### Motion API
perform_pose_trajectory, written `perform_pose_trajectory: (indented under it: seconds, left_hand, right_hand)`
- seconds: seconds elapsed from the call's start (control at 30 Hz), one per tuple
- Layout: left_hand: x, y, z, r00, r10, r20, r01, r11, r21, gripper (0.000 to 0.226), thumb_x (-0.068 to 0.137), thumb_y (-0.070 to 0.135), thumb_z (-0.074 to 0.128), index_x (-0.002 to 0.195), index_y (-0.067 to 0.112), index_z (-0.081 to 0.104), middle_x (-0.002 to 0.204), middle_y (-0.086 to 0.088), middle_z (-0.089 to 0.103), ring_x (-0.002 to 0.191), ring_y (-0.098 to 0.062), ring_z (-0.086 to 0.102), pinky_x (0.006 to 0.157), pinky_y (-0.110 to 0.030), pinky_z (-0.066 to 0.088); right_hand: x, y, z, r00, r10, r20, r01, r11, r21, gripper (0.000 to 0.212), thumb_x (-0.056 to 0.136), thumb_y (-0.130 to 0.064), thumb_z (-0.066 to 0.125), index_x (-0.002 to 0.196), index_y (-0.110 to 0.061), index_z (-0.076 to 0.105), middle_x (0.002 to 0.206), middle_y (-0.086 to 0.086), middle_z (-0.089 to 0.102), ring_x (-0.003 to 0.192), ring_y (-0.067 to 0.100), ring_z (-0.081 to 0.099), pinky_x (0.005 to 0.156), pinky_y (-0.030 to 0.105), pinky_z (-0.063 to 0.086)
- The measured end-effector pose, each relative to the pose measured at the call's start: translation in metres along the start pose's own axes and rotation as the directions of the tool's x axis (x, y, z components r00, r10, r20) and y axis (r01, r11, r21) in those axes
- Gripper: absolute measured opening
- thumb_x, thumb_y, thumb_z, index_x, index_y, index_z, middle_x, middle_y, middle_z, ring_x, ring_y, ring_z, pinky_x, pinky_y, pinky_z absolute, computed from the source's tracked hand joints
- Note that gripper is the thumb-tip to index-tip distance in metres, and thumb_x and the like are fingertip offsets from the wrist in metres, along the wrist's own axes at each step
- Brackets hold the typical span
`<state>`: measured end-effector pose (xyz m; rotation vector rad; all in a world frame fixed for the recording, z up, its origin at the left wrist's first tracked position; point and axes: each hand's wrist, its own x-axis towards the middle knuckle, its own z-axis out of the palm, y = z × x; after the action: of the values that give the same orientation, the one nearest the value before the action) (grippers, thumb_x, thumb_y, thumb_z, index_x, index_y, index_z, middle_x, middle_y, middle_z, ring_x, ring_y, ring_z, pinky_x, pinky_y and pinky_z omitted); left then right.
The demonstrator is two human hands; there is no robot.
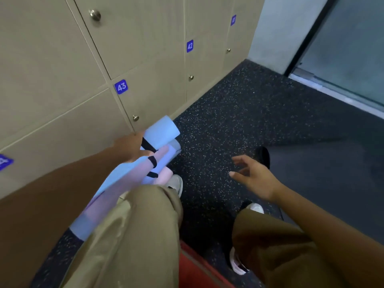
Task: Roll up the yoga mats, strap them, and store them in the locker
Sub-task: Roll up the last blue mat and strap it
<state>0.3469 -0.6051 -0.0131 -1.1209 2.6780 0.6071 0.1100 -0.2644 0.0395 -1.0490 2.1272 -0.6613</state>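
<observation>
Head view looks down at us crouched beside the lockers [145, 59], and the relation that matters is between the mats [128, 183] in our arm and the closed doors at about 11 o'clock. We carry the rolled mats, blue and pink, bundled under our left arm, with our left hand [129, 147] curled round the bundle near its far end, just by the black straps [152, 161]. Their long axis runs from 7 o'clock, behind our left knee, up to 1 o'clock, where the blue end [164, 129] points at the foot of the locker marked 43 [121, 86] and hangs just above the floor [228, 121]. That end lies near the lower knob [135, 118], just beside the door but, as far as we can tell, not touching it. Our right hand [251, 175] hovers at 3 o'clock, well apart from the mats, fingers spread wide and holding nothing. We judge rolling and strapping done, with storing left. Since no door here stands open, the free right hand is the one to reach across toward 10 o'clock for a knob, though the left is nearer. The bundle would then need swinging end-first into the opening.
</observation>
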Motion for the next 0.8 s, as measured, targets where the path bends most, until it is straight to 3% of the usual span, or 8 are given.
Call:
perform_pose_trajectory:
  seconds: [0.03, 0.1, 0.17, 0.23, 0.33, 0.4, 0.6, 0.8]
  left_hand:
    - [0.006, -0.011, 0.006, 1.000, -0.019, 0.003, 0.019, 1.000, 0.017, 0.059, 0.089, 0.049, 0.074, 0.136, 0.018, 0.056, 0.092, 0.020, 0.056, 0.102, -0.024, 0.060, 0.078, -0.035, 0.039]
    - [0.015, -0.034, 0.018, 0.995, -0.100, 0.007, 0.100, 0.994, 0.053, 0.067, 0.089, 0.052, 0.073, 0.142, 0.017, 0.052, 0.106, 0.004, 0.062, 0.100, -0.025, 0.058, 0.079, -0.038, 0.043]
    - [0.023, -0.057, 0.031, 0.991, -0.137, 0.001, 0.137, 0.990, 0.031, 0.086, 0.086, 0.050, 0.075, 0.155, 0.026, 0.031, 0.127, -0.005, 0.062, 0.107, -0.032, 0.061, 0.088, -0.044, 0.050]
    - [0.032, -0.079, 0.044, 0.987, -0.159, -0.023, 0.160, 0.987, 0.032, 0.099, 0.083, 0.049, 0.076, 0.158, 0.033, 0.014, 0.128, -0.003, 0.057, 0.108, -0.034, 0.061, 0.090, -0.048, 0.052]
    - [0.036, -0.086, 0.046, 0.949, -0.310, -0.065, 0.315, 0.943, 0.109, 0.090, 0.083, 0.057, 0.071, 0.152, 0.021, 0.026, 0.136, -0.017, 0.055, 0.117, -0.042, 0.058, 0.094, -0.052, 0.052]
    - [0.037, -0.086, 0.044, 0.937, -0.341, -0.070, 0.347, 0.930, 0.121, 0.083, 0.084, 0.055, 0.074, 0.147, 0.018, 0.035, 0.136, -0.020, 0.055, 0.120, -0.044, 0.056, 0.096, -0.052, 0.051]
    - [0.021, -0.060, 0.022, 0.947, -0.286, -0.148, 0.309, 0.936, 0.167, 0.085, 0.089, 0.048, 0.074, 0.155, 0.018, 0.030, 0.136, -0.020, 0.054, 0.123, -0.045, 0.053, 0.094, -0.054, 0.049]
    - [0.013, -0.001, 0.010, 0.987, -0.106, -0.116, 0.121, 0.985, 0.125, 0.069, 0.092, 0.045, 0.071, 0.147, 0.014, 0.043, 0.141, -0.017, 0.050, 0.129, -0.041, 0.049, 0.099, -0.053, 0.047]
  right_hand:
    - [0.008, 0.003, 0.005, 1.000, 0.004, 0.018, -0.004, 1.000, -0.010, 0.051, 0.098, -0.039, 0.064, 0.145, -0.027, 0.047, 0.138, -0.006, 0.053, 0.114, 0.014, 0.058, 0.097, 0.037, 0.052]
    - [0.021, 0.006, 0.013, 0.999, 0.001, 0.048, 0.001, 0.999, -0.040, 0.050, 0.098, -0.040, 0.064, 0.144, -0.027, 0.048, 0.135, -0.006, 0.055, 0.111, 0.013, 0.059, 0.096, 0.037, 0.052]
    - [0.030, 0.007, 0.020, 0.997, 0.003, 0.071, 0.001, 0.999, -0.045, 0.049, 0.099, -0.038, 0.063, 0.144, -0.025, 0.049, 0.132, -0.005, 0.057, 0.109, 0.012, 0.060, 0.094, 0.035, 0.053]
    - [0.036, 0.007, 0.026, 0.996, 0.003, 0.090, 0.001, 0.999, -0.045, 0.047, 0.099, -0.037, 0.063, 0.143, -0.025, 0.049, 0.129, -0.005, 0.058, 0.107, 0.011, 0.061, 0.091, 0.031, 0.052]
    - [0.042, 0.004, 0.035, 0.993, -0.006, 0.122, 0.014, 0.998, -0.063, 0.047, 0.099, -0.038, 0.063, 0.142, -0.027, 0.049, 0.126, -0.008, 0.059, 0.105, 0.010, 0.061, 0.091, 0.031, 0.053]
    - [0.045, 0.001, 0.039, 0.991, -0.007, 0.132, 0.016, 0.998, -0.068, 0.046, 0.099, -0.039, 0.063, 0.141, -0.029, 0.048, 0.124, -0.010, 0.059, 0.105, 0.009, 0.061, 0.091, 0.031, 0.054]
    - [0.044, -0.001, 0.040, 0.991, 0.001, 0.135, 0.011, 0.996, -0.089, 0.045, 0.099, -0.037, 0.064, 0.141, -0.029, 0.049, 0.122, -0.010, 0.060, 0.103, 0.007, 0.060, 0.087, 0.026, 0.051]
    - [0.040, 0.012, 0.024, 0.994, 0.038, 0.105, -0.024, 0.992, -0.123, 0.047, 0.099, -0.036, 0.064, 0.142, -0.026, 0.048, 0.126, -0.005, 0.059, 0.100, 0.008, 0.061, 0.090, 0.031, 0.054]
